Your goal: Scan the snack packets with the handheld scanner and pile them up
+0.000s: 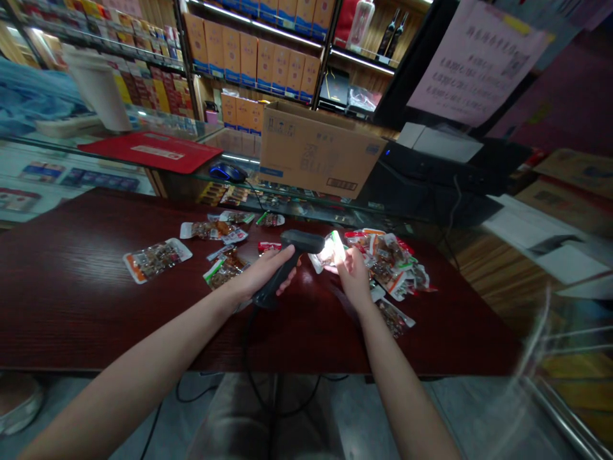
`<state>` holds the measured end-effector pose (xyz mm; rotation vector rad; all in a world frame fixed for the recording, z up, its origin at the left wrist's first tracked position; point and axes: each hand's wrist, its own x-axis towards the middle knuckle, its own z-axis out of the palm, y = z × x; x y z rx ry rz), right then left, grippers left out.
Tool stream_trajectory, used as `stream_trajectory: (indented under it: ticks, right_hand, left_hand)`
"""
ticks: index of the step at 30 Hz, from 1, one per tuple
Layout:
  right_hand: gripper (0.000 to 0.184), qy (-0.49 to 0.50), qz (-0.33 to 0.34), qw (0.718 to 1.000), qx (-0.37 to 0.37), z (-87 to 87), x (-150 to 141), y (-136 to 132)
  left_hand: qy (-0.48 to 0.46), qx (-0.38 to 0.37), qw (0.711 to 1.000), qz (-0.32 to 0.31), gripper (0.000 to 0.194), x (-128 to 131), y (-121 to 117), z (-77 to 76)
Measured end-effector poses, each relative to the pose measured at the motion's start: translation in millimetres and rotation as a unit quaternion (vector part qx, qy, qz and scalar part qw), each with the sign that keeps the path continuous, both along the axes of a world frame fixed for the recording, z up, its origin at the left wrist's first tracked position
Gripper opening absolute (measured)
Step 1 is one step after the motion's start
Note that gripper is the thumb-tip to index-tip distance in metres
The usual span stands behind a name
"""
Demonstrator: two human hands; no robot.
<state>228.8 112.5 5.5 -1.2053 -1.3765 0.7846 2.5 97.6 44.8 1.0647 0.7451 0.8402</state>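
My left hand [268, 271] is wrapped round the grip of a black barcode scanner [301, 241], whose head points right. Bright light from it falls on a small snack packet [326, 252] with a green edge, pinched in my right hand [355, 275]. Just right of that hand lies a heap of clear snack packets [390, 259] with red, orange and green edges. Several more loose packets lie to the left, among them an orange-edged one [157, 260] and a green-edged one [225, 268] close to my left wrist.
A dark red-brown table [86, 306] carries the packets. Behind it, a glass counter holds a cardboard box [318, 153], a computer mouse [228, 171], a red mat [158, 152] and a white cup [98, 89]. The scanner's cable [245, 358] hangs over the front edge. A monitor back stands at right.
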Motion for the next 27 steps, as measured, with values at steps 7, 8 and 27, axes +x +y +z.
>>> stream_trajectory:
  ticks: [7, 8, 27]
  right_hand:
    - [0.030, 0.009, -0.004, 1.000, 0.022, -1.5, -1, -1]
    - [0.031, 0.000, -0.020, 0.999, 0.032, -0.2, 2, 0]
    - [0.037, -0.265, -0.465, 0.845, 0.017, 15.5, 112, 8]
  left_hand:
    - [-0.027, 0.001, 1.000, 0.007, 0.054, 1, 1, -0.6]
    - [-0.031, 0.001, 1.000, 0.008, 0.053, 0, 2, 0.0]
    - [-0.025, -0.024, 0.986, 0.165, 0.046, -44, 34, 9.0]
